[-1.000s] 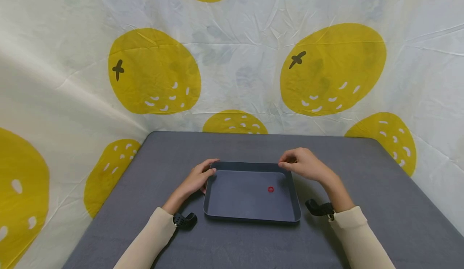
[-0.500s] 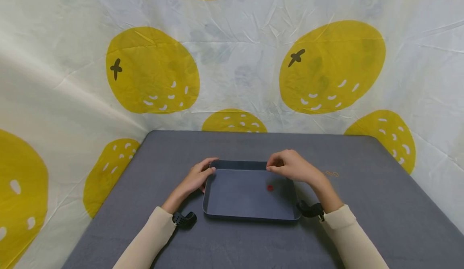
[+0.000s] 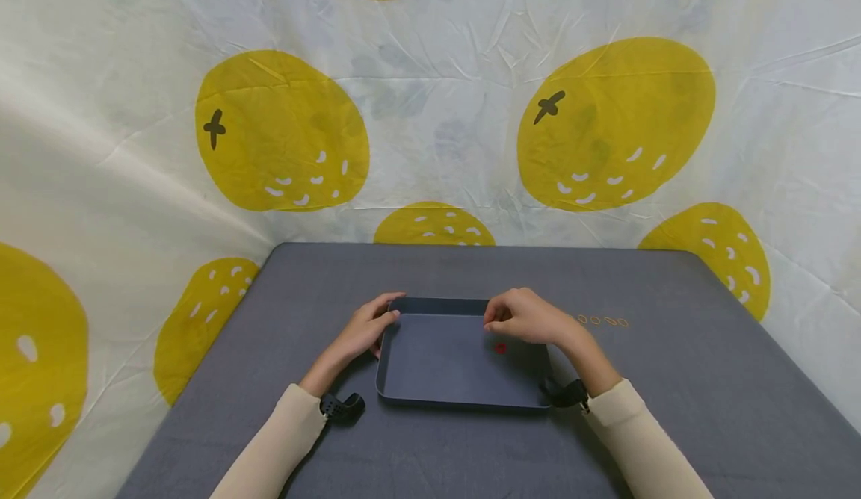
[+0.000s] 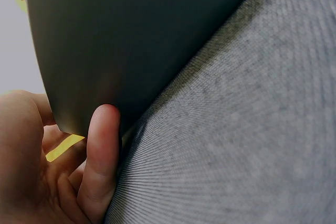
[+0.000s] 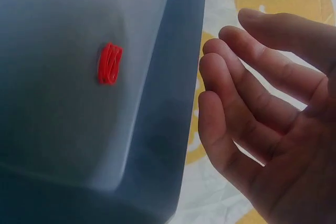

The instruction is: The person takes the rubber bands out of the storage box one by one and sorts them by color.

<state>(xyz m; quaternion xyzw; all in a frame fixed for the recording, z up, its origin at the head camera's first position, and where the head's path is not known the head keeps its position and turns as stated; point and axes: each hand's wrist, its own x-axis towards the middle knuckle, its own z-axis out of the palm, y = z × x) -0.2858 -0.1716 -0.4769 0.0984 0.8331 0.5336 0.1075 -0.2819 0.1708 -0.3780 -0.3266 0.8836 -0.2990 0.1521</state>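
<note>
The left hand [image 3: 365,330] grips the tray [image 3: 430,368] by its far-left corner, likely to steady it. Red bands [image 3: 500,348] lie in its right half near the right hand [image 3: 525,317], fingers loosely curled, apparently empty. Orange bands [image 3: 595,320] line the counter [image 3: 430,450] toward its far-right corner.

Right hand [image 3: 527,317] has moved leftward over the tray [image 3: 437,364]; orange loops [image 3: 610,321] appear.

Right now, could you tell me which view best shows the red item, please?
The right wrist view: the red item appears large and uncovered there. The head view shows it as a tiny spot in the tray; the left wrist view doesn't show it at all.
</note>
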